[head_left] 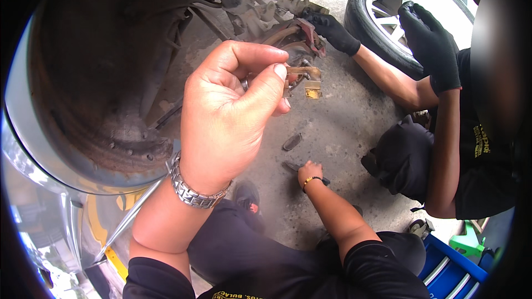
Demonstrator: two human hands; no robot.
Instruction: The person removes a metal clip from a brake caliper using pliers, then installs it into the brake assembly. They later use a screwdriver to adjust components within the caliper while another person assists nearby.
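Small bent brass-coloured metal clip [306, 80], worn and grimy, with folded tabs and squarish lower tab: pinched at its left end, raised in air before rusty wheel arch, roughly level, tabs hanging down. Dark flat tool [292, 166] lies on concrete floor below, partly covered, shape unclear.

Bare concrete floor [338, 127] lies open below the brake assembly [288, 27], which a co-worker's gloved hand [332, 30] blocks

clip [305, 80] before brake hub [288, 44] | wheel arch [94, 77] left | tyre [377, 27] right, behind
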